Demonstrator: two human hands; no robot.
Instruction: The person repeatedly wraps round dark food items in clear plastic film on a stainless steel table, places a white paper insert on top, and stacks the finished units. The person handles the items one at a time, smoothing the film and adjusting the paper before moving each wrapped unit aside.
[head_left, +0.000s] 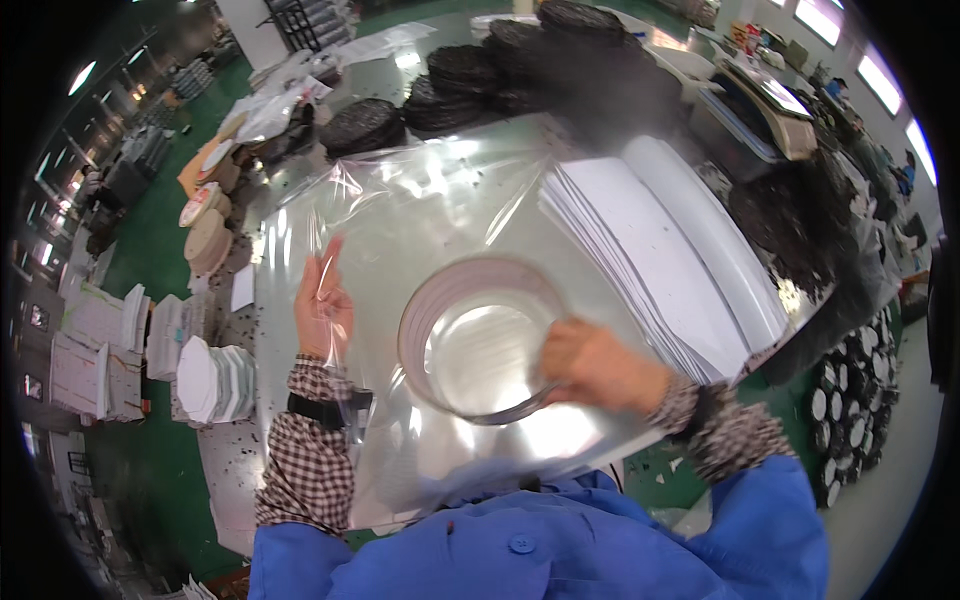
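A round hoop (480, 271) with a thin pinkish wall lies on the shiny metal tabletop (457, 199) before me. My right hand (604, 366), slightly blurred, grips its near right rim between fingers and thumb. Clear plastic film (375, 176) covers much of the tabletop and catches bright reflections. My left hand (324, 309) is apart from the hoop, to its left, beneath or inside this film, with the palm turned inward and the fingers extended upward. Whether the hoop is also under the film, I cannot tell.
White sheets (637, 225) lie stacked on the right, with a rolled sheet along them. Dark round bundles (465, 71) fill the far edge. Left are round tan stacks (207, 244) and octagonal white pieces (210, 379). A plastic bin (724, 127) stands far right.
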